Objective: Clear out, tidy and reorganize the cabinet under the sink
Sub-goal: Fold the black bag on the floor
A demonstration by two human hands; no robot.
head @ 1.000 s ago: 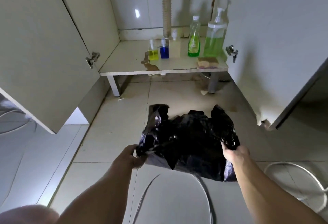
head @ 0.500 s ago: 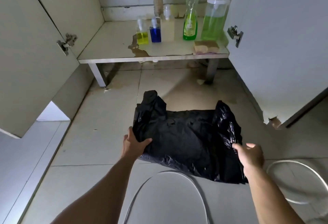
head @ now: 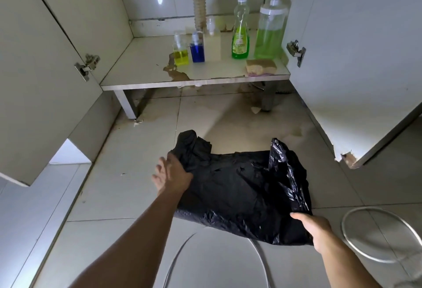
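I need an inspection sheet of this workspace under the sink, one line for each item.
Surface: cabinet shelf stained and peeling at its front edge; floor tiles stained.
Job's things: yellow bottle, blue bottle, green bottle, large pump dispenser and sponge stand on the shelf.
Clutter: black plastic bag spread on the floor.
Grippers: left hand flat on the bag's left edge; right hand grips its near right corner.
Cables: metal hose looped on the floor.
Surroundings: both cabinet doors open; right door chipped at its lower corner.
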